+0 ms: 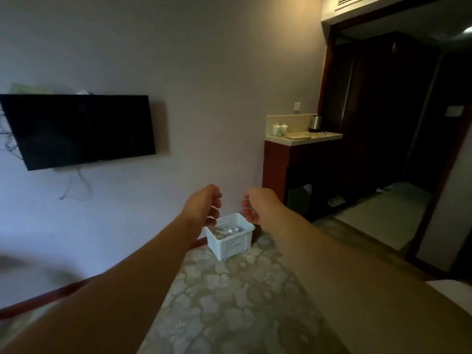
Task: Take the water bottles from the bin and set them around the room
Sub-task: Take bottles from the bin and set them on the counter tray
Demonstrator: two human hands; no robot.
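Hands, left (pixel 204 204) and right (pixel 258 206), are hovering empty, fingers loosely curled, above the white rectangular plastic bin (pixel 231 242) standing on patterned carpet (pixel 229 290), clear water bottles (pixel 228 229) inside. Advised: approach closer, grip one bottle mid-body.

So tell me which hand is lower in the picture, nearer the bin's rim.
The left hand; its fingertips overlap the white bin's corner, the right hand sits slightly higher.

Both arms reach forward, left hand (pixel 204 204) and right hand (pixel 258 205) loosely curled, holding nothing, above a white bin (pixel 231 245) of water bottles (pixel 228 229) on the patterned carpet (pixel 229 302).
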